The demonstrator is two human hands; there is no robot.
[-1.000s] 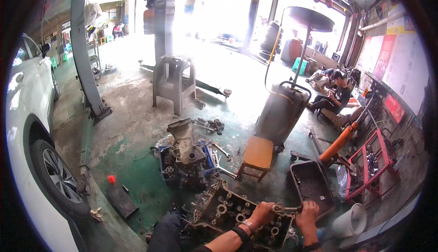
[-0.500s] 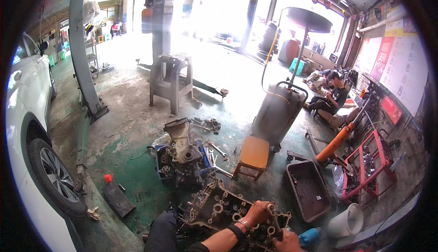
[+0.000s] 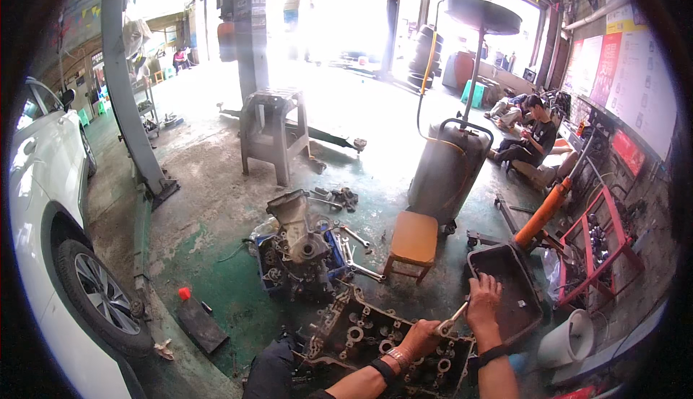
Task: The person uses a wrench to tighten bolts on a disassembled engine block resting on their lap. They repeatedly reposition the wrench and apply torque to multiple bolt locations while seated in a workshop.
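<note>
You've got the wrench (image 3: 455, 318) over the engine block (image 3: 364, 323), which sits on the near part of the floor (image 3: 216, 218). L hand (image 3: 421, 337) curled round the wrench's head end; R hand (image 3: 485, 298), fingers loosely spread, palm at the handle tip. Looks mid-job: block's open, tool's in play; fasteners done vs. left, can't tell.

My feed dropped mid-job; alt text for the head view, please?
A person's left hand holds a wrench near its head over an open engine casting, the right hand at its handle. Beyond stands an orange-topped stool, with a dark tray right, a white car left.
</note>
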